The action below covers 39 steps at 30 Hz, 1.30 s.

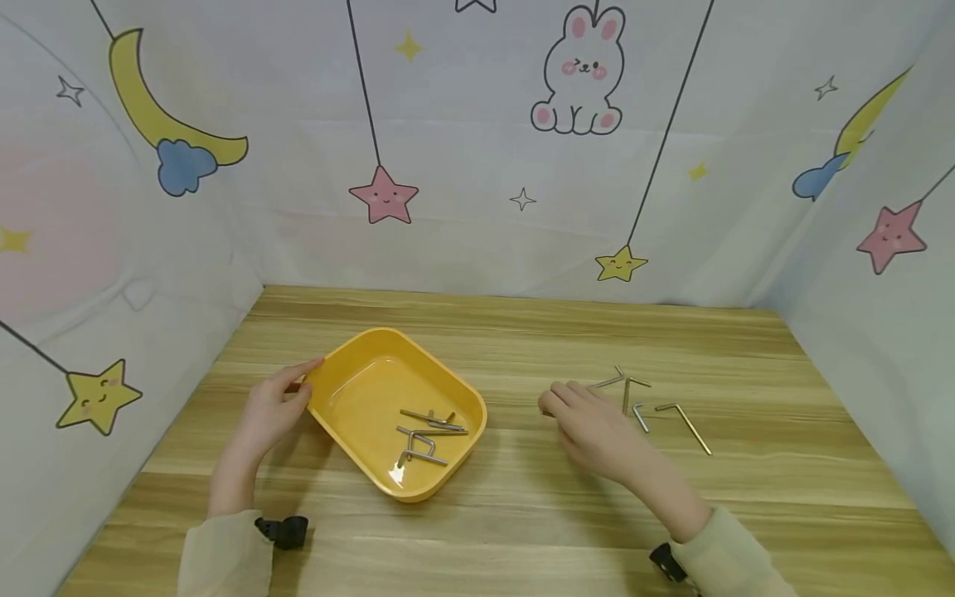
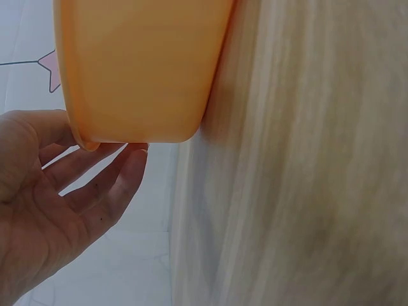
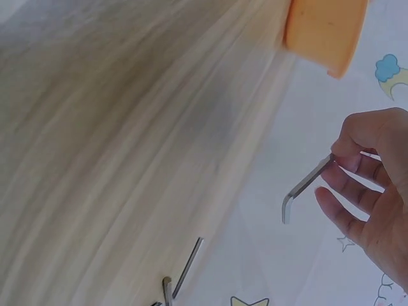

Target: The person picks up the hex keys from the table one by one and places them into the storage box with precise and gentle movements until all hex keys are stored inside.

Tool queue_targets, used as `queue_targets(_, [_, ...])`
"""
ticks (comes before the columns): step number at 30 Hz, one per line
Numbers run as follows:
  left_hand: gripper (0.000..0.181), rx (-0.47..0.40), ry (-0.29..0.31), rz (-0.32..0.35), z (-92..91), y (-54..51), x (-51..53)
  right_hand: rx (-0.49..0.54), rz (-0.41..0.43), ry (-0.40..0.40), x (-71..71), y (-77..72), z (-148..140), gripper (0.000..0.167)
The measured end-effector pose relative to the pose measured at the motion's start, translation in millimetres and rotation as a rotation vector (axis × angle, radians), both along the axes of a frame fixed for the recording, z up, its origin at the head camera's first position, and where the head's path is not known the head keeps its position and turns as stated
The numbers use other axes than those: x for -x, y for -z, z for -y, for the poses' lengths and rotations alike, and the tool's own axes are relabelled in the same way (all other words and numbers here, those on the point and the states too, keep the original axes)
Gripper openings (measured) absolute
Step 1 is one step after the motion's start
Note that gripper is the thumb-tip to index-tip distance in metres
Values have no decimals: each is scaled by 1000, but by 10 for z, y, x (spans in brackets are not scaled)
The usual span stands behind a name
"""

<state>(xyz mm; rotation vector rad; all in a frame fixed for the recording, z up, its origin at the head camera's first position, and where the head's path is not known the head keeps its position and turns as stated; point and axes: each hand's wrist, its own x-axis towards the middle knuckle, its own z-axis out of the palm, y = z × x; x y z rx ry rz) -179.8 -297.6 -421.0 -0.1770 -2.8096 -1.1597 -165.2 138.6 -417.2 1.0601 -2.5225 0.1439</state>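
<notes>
Right hand [image 1: 594, 427] pinches hex key [image 3: 310, 176], left hand [image 1: 270, 408] grips bin [image 1: 366, 394]; woodgrain table [image 1: 515, 522], starry backdrop [image 1: 462, 149].

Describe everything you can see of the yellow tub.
The yellow tub is glossy and looks like plastic: a rounded rectangle with smooth, plain walls and a narrow lip at the rim. It sits upright on the wooden table, turned at an angle, left of centre in the head view. Several bent metal rods lie inside, bunched toward its right end. The left grip holds its left corner.
</notes>
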Motion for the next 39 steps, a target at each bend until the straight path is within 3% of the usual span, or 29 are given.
queue_targets(27, [41, -2, -1, 28, 12, 0, 8, -28, 48, -18, 32, -111, 366, 27])
queue_targets(39, [41, 15, -2, 9, 14, 10, 13, -54, 40, -37, 74, -169, 474, 26])
